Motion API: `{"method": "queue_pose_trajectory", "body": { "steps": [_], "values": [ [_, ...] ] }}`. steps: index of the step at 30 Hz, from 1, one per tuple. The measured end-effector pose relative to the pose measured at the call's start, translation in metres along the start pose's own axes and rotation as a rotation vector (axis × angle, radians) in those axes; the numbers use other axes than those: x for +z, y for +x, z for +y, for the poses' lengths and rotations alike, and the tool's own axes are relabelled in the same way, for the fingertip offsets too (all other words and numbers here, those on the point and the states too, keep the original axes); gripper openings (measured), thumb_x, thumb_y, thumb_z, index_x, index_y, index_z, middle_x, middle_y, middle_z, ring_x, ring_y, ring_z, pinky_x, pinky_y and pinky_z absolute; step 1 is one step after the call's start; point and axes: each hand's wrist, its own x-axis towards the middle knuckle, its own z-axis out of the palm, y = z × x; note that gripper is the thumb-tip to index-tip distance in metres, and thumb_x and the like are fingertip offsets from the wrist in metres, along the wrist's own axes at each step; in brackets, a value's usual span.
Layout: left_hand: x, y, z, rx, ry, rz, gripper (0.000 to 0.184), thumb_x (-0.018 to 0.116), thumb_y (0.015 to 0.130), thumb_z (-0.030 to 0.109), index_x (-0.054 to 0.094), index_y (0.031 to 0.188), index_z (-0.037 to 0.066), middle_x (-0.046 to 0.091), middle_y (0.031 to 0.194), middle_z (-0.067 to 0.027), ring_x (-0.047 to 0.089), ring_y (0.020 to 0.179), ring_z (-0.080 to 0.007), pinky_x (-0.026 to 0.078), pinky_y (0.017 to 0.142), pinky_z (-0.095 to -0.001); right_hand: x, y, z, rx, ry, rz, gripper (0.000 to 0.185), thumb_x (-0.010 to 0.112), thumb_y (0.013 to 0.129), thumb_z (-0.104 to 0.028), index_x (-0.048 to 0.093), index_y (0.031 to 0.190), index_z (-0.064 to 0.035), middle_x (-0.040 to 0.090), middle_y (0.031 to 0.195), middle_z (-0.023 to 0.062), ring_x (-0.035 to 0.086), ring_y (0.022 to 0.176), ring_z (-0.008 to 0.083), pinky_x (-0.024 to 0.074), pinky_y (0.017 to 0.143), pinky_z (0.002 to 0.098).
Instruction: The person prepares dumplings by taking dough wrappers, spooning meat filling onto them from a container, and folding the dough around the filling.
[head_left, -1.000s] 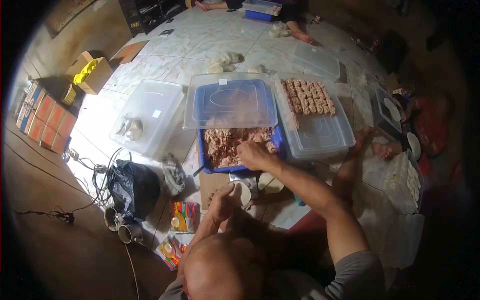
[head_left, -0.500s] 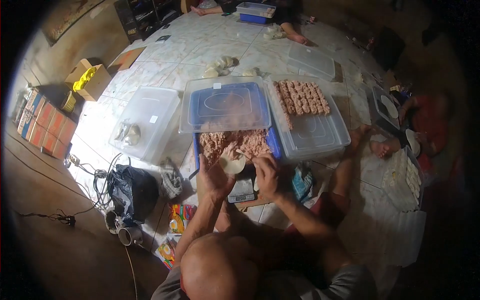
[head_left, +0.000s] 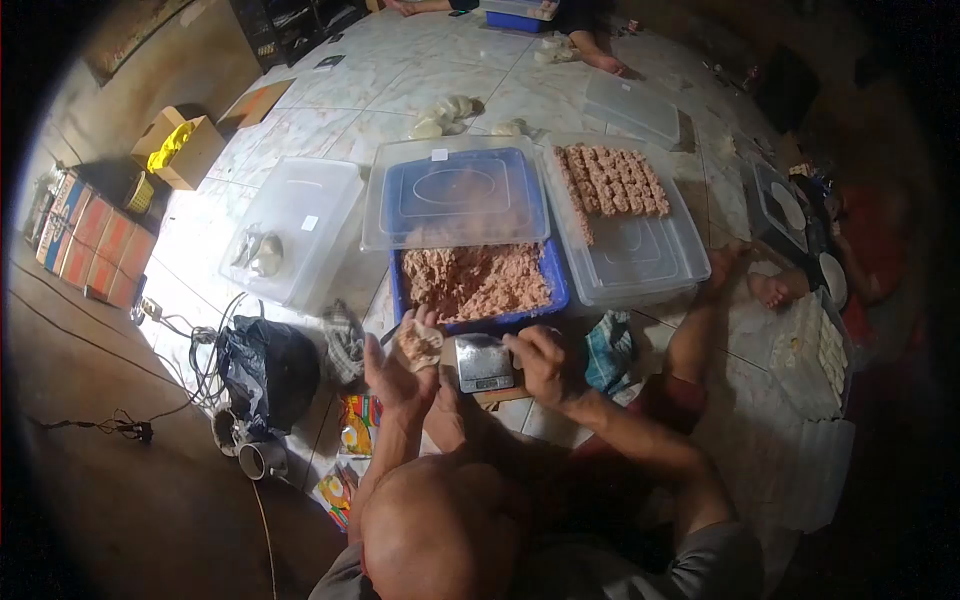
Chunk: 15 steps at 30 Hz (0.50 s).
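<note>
- Pale marbled floor tiles [head_left: 430, 75] stretch toward twelve o'clock.
- Dark shelving [head_left: 283, 35] stands at eleven.
- A brownish wall [head_left: 145, 92] rises at ten.
- Bright light falls at nine.
- Shadow deepens at three.

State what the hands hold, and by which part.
Left hand, open: a filled round wrapper, supported from its underside. Right hand: too unclear to tell.

Holds left hand [head_left: 405, 372] palm up, thumb [head_left: 374, 355] splayed | curls right hand [head_left: 543, 366] level with it, apart, to the right | angles left forearm [head_left: 390, 440] toward far side | bends right elbow [head_left: 695, 470] outward
</note>
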Motion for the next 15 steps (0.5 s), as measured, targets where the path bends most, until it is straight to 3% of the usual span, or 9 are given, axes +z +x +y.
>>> {"method": "queue_pose_trajectory", "body": {
  "steps": [1, 3, 4, 6, 7, 9, 10, 12, 15],
  "values": [
    [-0.013, -0.003, 0.004, 0.003, -0.003, 0.007, 0.086, 0.048, 0.096, 0.061, 0.034, 0.148, -0.006, 0.044, 0.147, -0.0257, 0.049, 0.133, -0.0372, 0.037, 0.115, -0.0481, -0.004, 0.014, 0.000, 0.000, 0.004, -0.007, 0.027, 0.063, 0.078, 0.003, 0.072, 0.104, -0.0015, 0.062, 0.090, 0.0087, 0.063, 0.076, 0.0275, 0.0494, 0.063, 0.0381],
    [-0.044, -0.008, 0.013, -0.115, 0.086, -0.265, 0.069, 0.048, 0.098, 0.058, 0.051, 0.134, 0.000, 0.056, 0.135, -0.0200, 0.057, 0.121, -0.0342, 0.044, 0.108, -0.0472, -0.014, 0.044, 0.006, 0.161, 0.039, -0.101, 0.020, 0.061, 0.077, 0.004, 0.070, 0.094, -0.0015, 0.062, 0.087, 0.0115, 0.063, 0.077, 0.0299, 0.0488, 0.072, 0.0414],
    [-0.031, -0.023, 0.012, -0.180, 0.248, -0.060, 0.058, 0.047, 0.099, 0.059, 0.058, 0.119, 0.006, 0.062, 0.123, -0.0150, 0.062, 0.111, -0.0316, 0.048, 0.100, -0.0467, -0.011, 0.058, 0.013, 0.160, 0.040, -0.103, 0.020, 0.061, 0.077, 0.004, 0.070, 0.094, -0.0015, 0.062, 0.087, 0.0115, 0.063, 0.077, 0.0299, 0.0488, 0.072, 0.0414],
    [-0.054, -0.026, 0.006, -0.271, 0.276, 0.003, 0.060, 0.047, 0.099, 0.060, 0.058, 0.122, 0.005, 0.064, 0.121, -0.0160, 0.064, 0.108, -0.0313, 0.049, 0.099, -0.0447, -0.001, 0.086, 0.022, 0.146, -0.188, -0.258, 0.013, 0.059, 0.079, 0.003, 0.067, 0.087, -0.0021, 0.063, 0.088, 0.0143, 0.063, 0.084, 0.0319, 0.0445, 0.085, 0.0472],
    [-0.063, -0.026, 0.003, -0.364, 0.302, 0.065, 0.063, 0.047, 0.099, 0.061, 0.058, 0.124, 0.004, 0.067, 0.119, -0.0169, 0.065, 0.105, -0.0309, 0.049, 0.098, -0.0427, 0.012, 0.092, 0.034, 0.141, -0.191, -0.254, 0.013, 0.059, 0.079, 0.003, 0.067, 0.087, -0.0021, 0.063, 0.088, 0.0143, 0.063, 0.084, 0.0319, 0.0445, 0.085, 0.0472],
    [-0.064, -0.031, -0.001, -0.364, 0.292, 0.108, 0.066, 0.047, 0.099, 0.063, 0.058, 0.125, 0.003, 0.067, 0.118, -0.0171, 0.066, 0.104, -0.0309, 0.050, 0.097, -0.0427, 0.041, 0.097, 0.052, 0.027, -0.293, -0.426, 0.007, 0.061, 0.081, -0.008, 0.065, 0.085, -0.0042, 0.062, 0.087, 0.0151, 0.060, 0.095, 0.0331, 0.0382, 0.097, 0.0519],
    [-0.061, -0.033, 0.000, -0.353, 0.273, 0.107, 0.064, 0.045, 0.100, 0.062, 0.056, 0.124, 0.004, 0.067, 0.118, -0.0183, 0.066, 0.104, -0.0312, 0.051, 0.097, -0.0428, 0.042, 0.103, 0.048, 0.016, -0.359, -0.664, 0.006, 0.060, 0.083, -0.009, 0.064, 0.079, -0.0065, 0.062, 0.088, 0.0153, 0.060, 0.095, 0.0322, 0.0392, 0.095, 0.0532],
    [-0.062, -0.030, 0.006, -0.309, 0.272, 0.001, 0.062, 0.044, 0.101, 0.061, 0.054, 0.125, 0.004, 0.066, 0.118, -0.0204, 0.067, 0.103, -0.0315, 0.051, 0.097, -0.0427, 0.057, 0.098, 0.040, -0.119, -0.453, -0.561, 0.007, 0.061, 0.083, -0.009, 0.066, 0.079, -0.0066, 0.063, 0.091, 0.0158, 0.061, 0.096, 0.0327, 0.0388, 0.097, 0.0543],
    [-0.070, -0.029, 0.008, -0.323, 0.193, 0.047, 0.066, 0.042, 0.101, 0.062, 0.056, 0.128, 0.003, 0.066, 0.124, -0.0199, 0.065, 0.111, -0.0320, 0.050, 0.100, -0.0450, 0.053, 0.105, 0.022, 0.092, -0.266, -0.560, 0.007, 0.065, 0.080, -0.011, 0.070, 0.078, -0.0064, 0.068, 0.092, 0.0181, 0.067, 0.095, 0.0331, 0.0375, 0.104, 0.0556]
  ]
}}
